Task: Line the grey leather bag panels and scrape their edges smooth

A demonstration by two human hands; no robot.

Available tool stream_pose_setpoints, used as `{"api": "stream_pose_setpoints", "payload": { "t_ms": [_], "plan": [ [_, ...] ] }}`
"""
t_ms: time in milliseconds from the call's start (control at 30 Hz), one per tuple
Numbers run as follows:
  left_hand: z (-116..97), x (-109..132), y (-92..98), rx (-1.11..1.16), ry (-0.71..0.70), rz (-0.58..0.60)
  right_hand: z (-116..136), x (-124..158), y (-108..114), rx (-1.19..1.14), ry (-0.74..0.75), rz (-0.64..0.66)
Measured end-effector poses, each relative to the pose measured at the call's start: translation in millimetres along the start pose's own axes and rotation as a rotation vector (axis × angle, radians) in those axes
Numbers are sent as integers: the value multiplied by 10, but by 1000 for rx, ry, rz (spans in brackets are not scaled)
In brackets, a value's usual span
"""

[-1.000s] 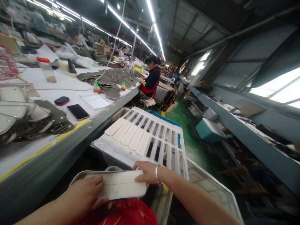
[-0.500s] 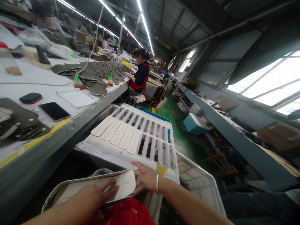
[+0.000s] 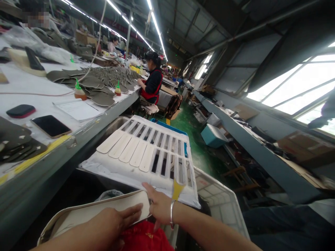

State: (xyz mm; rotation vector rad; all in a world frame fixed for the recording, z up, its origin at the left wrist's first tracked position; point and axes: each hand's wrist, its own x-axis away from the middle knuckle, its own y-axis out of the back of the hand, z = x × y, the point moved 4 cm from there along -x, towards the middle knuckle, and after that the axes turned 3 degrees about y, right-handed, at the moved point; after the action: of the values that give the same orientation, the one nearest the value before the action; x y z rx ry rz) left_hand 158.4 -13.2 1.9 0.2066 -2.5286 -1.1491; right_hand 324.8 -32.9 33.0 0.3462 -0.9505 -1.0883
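Low in front of me is a long, shallow cream-coloured piece [image 3: 78, 215] with a raised rim and a rounded right end, tilted down to the left. My left hand [image 3: 111, 221] lies over it, fingers stretched flat on the pale inner surface close to that end. At the rounded end my right hand [image 3: 158, 205], with a silver bangle at the wrist, grips the rim; its index finger points forward and the thumb side is partly hidden. Beyond stands a white slotted rack [image 3: 125, 167] carrying several cream oblong strips [image 3: 131, 150] side by side.
On the left, the worktable [image 3: 44, 83] bears a phone [image 3: 51, 125], grey cut pieces [image 3: 96, 82] and glue bottles [image 3: 80, 91]. A co-worker [image 3: 153, 80] sits farther along it. A white crate [image 3: 222, 198] is right of the rack; red cloth [image 3: 146, 238] lies below my hands.
My left hand's fingers have slid right along the inner surface toward the rounded end and lie flatter. My right hand stays at that end. The view has shifted slightly.
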Motion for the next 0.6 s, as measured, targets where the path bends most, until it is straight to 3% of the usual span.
{"api": "stream_pose_setpoints", "payload": {
  "t_ms": [100, 267, 367, 500, 567, 600],
  "plan": [
    [17, 3, 37, 46, -15, -9, -6, 56, -12, 7, 96, -48],
    [-20, -15, 172, 70, -68, 30, -67, 159, -183, -98, 259, -367],
    [-27, -34, 189, 66, -52, 55, -56, 288, -217, -117, 201, -521],
    [-30, -80, 150, 33, -39, 22, -59, 506, 79, -268, 170, -778],
    [-33, -106, 102, 2, -38, 11, -227, 452, 157, -427, 74, -773],
    [-36, -118, 74, -14, -33, 1, -352, 358, 119, -522, -8, -701]
  ]
}}
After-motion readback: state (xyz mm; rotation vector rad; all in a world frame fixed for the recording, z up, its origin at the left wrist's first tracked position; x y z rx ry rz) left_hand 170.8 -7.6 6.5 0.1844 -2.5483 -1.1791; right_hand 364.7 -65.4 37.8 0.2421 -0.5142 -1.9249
